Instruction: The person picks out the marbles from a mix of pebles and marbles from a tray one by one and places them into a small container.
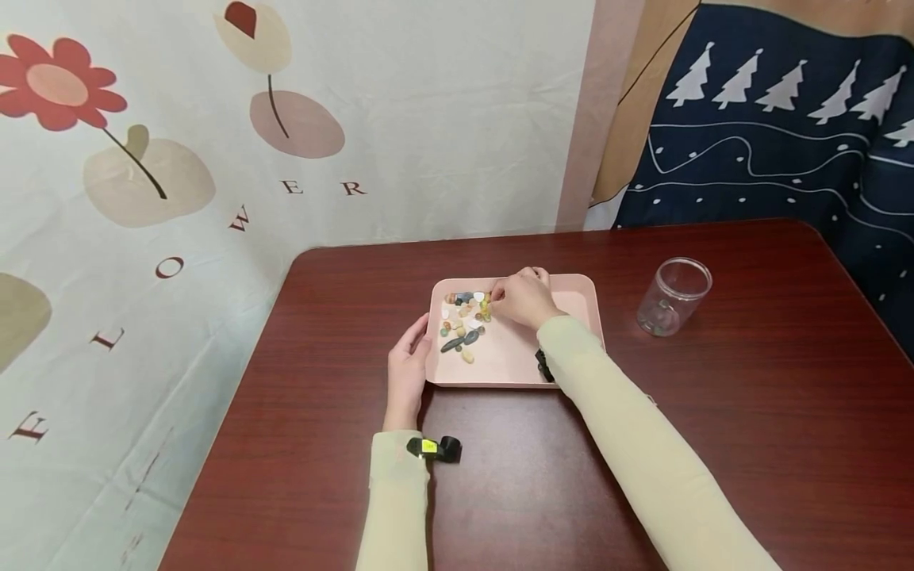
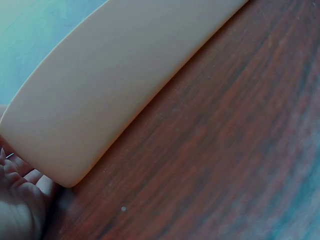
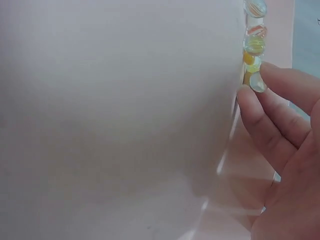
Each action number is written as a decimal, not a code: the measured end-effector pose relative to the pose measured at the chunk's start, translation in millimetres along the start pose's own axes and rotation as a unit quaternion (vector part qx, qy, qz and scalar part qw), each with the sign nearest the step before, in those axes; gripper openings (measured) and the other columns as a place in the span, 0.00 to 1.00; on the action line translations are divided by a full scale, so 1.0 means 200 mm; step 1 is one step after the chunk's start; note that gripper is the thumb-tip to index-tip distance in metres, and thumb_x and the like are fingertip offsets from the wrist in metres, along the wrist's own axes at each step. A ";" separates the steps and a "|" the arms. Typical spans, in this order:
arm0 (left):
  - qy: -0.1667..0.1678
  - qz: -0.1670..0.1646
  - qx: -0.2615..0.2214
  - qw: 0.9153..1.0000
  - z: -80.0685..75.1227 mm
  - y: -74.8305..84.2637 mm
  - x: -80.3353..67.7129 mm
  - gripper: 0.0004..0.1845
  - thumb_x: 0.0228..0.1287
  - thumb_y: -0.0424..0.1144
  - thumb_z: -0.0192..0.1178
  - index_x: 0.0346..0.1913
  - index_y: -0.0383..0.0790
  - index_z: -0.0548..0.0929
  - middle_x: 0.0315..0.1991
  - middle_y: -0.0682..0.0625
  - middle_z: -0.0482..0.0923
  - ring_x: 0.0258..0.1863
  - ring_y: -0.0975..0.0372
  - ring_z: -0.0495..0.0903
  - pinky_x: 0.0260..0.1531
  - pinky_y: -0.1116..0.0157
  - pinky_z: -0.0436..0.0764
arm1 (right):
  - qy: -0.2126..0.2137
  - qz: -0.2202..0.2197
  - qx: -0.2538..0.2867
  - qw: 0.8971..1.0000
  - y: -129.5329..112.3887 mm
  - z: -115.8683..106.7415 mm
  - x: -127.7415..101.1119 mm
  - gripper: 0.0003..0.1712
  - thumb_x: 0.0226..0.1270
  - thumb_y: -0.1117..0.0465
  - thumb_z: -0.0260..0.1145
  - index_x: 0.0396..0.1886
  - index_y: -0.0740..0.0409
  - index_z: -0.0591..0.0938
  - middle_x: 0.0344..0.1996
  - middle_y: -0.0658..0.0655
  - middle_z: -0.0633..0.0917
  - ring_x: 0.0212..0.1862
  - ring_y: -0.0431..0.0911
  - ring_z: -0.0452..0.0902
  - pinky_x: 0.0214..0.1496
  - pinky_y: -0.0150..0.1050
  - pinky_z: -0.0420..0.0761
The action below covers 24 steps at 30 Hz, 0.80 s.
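A pink rectangular tray (image 1: 510, 365) lies on the table with a cluster of small coloured stones and glass marbles (image 1: 467, 317) in its left part. My left hand (image 1: 408, 365) rests against the tray's left side, its fingers along the wall. The left wrist view shows that hand (image 2: 22, 200) at a corner of the tray (image 2: 100, 100). Over the tray's middle, my right hand (image 1: 524, 297) reaches into the cluster. In the right wrist view, the right hand (image 3: 285, 125) pinches a clear glass marble (image 3: 257, 82) beside a line of other marbles (image 3: 255, 45).
A clear glass jar (image 1: 671, 301) stands right of the tray, with a few small pieces at its bottom. The dark red wooden table (image 1: 307, 444) meets a printed cloth (image 1: 443, 119) at the back. A navy cloth with white trees (image 1: 757, 159) hangs at the right.
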<state>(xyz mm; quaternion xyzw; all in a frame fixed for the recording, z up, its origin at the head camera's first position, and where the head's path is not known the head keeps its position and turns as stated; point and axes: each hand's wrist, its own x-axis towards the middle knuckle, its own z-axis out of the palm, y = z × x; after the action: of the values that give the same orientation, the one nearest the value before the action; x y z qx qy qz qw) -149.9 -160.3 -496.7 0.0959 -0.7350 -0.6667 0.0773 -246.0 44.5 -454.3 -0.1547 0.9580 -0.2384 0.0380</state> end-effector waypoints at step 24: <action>-0.004 -0.001 -0.014 1.000 0.00 0.00 0.00 0.17 0.64 0.38 0.51 0.55 0.53 0.75 0.55 0.55 0.72 0.52 0.66 0.71 0.49 0.66 0.72 | -0.001 0.001 0.068 0.998 0.02 -0.03 0.00 0.07 0.52 0.60 0.62 0.31 0.47 0.83 0.24 0.42 0.81 0.42 0.44 0.68 0.60 0.45 0.45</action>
<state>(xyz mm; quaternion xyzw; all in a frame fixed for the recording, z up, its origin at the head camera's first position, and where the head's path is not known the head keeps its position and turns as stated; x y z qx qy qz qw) -150.9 -160.0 -497.7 0.0928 -0.7260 -0.6773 0.0747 -247.5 51.3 -451.8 -0.1504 0.9398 -0.3030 0.0494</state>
